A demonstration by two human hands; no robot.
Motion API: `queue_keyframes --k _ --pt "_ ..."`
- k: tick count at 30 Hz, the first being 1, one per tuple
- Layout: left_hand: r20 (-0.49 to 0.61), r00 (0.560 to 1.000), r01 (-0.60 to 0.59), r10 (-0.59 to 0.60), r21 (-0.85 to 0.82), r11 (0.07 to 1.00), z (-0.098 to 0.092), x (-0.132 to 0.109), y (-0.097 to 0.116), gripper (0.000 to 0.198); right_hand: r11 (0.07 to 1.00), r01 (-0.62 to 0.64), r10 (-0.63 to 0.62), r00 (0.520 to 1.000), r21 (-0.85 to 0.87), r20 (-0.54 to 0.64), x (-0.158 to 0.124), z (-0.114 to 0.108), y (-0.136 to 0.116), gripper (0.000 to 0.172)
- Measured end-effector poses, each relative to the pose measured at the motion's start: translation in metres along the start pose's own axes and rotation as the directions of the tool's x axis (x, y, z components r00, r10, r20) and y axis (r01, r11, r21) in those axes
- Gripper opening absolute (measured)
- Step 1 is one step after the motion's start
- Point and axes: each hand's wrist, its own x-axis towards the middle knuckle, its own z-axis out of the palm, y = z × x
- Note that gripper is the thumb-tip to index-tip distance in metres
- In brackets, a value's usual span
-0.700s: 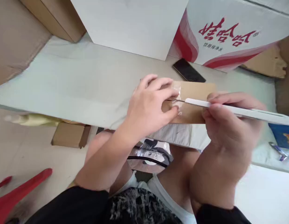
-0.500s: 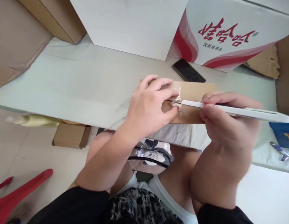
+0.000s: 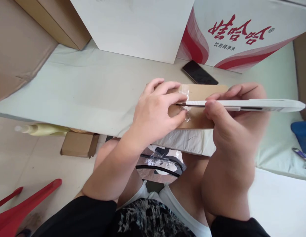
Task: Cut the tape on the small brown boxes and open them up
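A small flat brown cardboard box [image 3: 207, 90] lies on the cloth-covered surface with clear tape [image 3: 184, 90] across its top. My left hand [image 3: 155, 107] holds the box's left end, fingers spread over it, thumb and index finger on either side of the tape. Pinched in my right hand [image 3: 237, 115] is a white utility knife [image 3: 271, 104], pointing left. Its thin blade meets the tape between my left thumb and index finger; the tip is partly hidden there.
Behind the box lie a black phone [image 3: 199, 73], a white box [image 3: 135, 29] and a red-and-white carton [image 3: 232, 39]. A blue item [image 3: 302, 135] sits at right. Below left are a small carton [image 3: 77, 144], a pale yellow bottle [image 3: 48, 129] and a red object [image 3: 32, 204].
The knife has shifted slightly left, and its rear end has swung up, so it lies nearly level. My right hand has turned with it. My left hand keeps its place on the box.
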Motion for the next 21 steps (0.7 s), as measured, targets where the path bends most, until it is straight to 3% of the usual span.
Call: queue_keyframes --k 6,11,14,17,21 --pt "0.017 1.000 0.003 -0.003 0.009 1.000 -0.001 0.001 -0.001 0.022 1.000 0.002 -0.002 1.000 0.020 0.019 0.001 -0.002 0.002 0.030" --pt "0.003 1.000 0.004 -0.004 0.010 1.000 0.000 0.000 0.000 0.023 0.996 0.070 -0.068 0.997 0.053 -0.031 0.004 0.000 0.006 0.028" --pt "0.002 1.000 0.009 -0.009 0.012 1.000 0.000 0.001 0.000 0.023 0.988 0.112 -0.094 0.983 0.104 -0.158 0.005 0.004 0.007 0.026" --pt "0.006 1.000 0.005 -0.005 0.006 1.000 -0.001 0.001 0.000 0.030 0.960 0.159 -0.071 0.934 0.228 -0.351 0.007 -0.003 0.007 0.026" --pt "0.026 1.000 0.000 0.001 -0.032 0.999 -0.010 0.000 -0.007 0.044 0.900 0.145 0.114 0.832 0.412 -0.543 0.014 -0.036 0.003 0.011"
